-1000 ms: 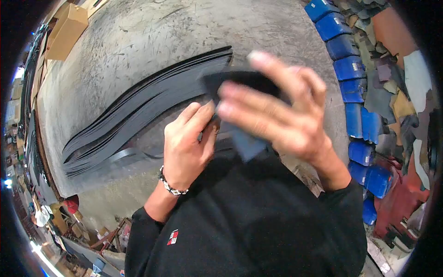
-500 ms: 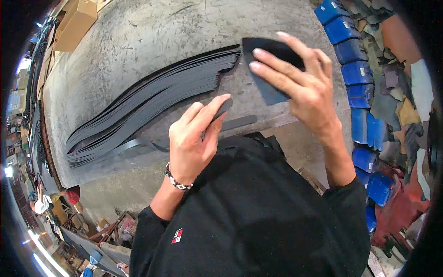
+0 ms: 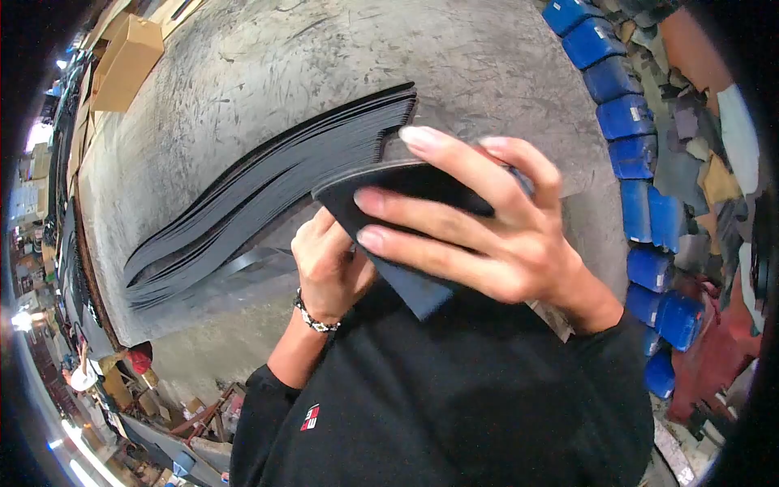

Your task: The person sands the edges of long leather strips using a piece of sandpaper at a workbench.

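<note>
The right hand holds a dark sheet, fingers wide, maybe to steady it. I can't tell what the half-hidden left hand, at eight o'clock, holds.

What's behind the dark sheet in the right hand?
The left hand, partly visible past the edge of the dark sheet. Its fingertips, and anything they may hold, are covered.

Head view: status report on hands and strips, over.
Right hand: grip on black sheet. Left hand: partly behind it, grip unclear. Black strips: bunched on table. In the way: black sheet, blocking view.
</note>
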Motion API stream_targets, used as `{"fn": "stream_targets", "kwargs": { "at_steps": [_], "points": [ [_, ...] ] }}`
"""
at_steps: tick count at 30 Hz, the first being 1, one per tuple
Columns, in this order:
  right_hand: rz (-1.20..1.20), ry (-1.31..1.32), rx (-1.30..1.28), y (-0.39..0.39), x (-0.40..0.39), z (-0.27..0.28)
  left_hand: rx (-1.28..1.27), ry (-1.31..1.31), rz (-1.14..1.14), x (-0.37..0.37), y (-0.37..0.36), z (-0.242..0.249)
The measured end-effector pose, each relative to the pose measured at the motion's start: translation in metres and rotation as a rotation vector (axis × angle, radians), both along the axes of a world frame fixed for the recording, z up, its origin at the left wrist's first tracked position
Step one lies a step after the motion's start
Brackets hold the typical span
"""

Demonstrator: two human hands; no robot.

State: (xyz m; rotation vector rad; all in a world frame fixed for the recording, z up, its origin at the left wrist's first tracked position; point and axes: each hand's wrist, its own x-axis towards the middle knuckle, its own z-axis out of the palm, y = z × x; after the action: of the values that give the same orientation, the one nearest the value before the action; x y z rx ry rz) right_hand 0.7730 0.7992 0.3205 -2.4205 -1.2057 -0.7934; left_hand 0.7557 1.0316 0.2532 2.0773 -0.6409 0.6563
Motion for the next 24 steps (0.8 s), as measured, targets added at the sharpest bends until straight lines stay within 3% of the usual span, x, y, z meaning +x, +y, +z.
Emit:
{"fn": "stream_targets", "kwargs": {
  "at_steps": [3,5,9,15,20,21,22,24],
  "points": [
    [-0.106,0.023,-0.025,-0.012,0.024,-0.018,-0.001,0.203,0.039,0.001,-0.006,0.005],
    [-0.228,-0.012,-0.088,-0.024,0.038,-0.019,-0.059,0.188,0.004,0.003,-0.007,0.007],
    [-0.02,-0.02,-0.008,0.002,0.002,0.001,-0.027,0.068,0.02,0.0,-0.003,-0.001],
    [-0.24,0.038,-0.103,-0.026,0.032,-0.027,0.053,0.235,0.014,0.0,-0.005,0.007],
    [-0.024,0.019,-0.009,0.0,0.0,-0.017,0.026,0.043,0.0,0.001,-0.002,-0.011],
    [-0.03,0.048,0.001,-0.008,0.009,-0.017,0.013,0.176,0.003,0.0,-0.005,-0.004],
    [-0.131,0.075,-0.005,-0.017,0.02,-0.027,0.002,0.307,0.013,-0.001,-0.007,0.003],
    [-0.272,0.066,-0.102,-0.038,0.036,-0.04,-0.068,0.306,-0.027,-0.001,-0.004,0.001]
  ]
}}
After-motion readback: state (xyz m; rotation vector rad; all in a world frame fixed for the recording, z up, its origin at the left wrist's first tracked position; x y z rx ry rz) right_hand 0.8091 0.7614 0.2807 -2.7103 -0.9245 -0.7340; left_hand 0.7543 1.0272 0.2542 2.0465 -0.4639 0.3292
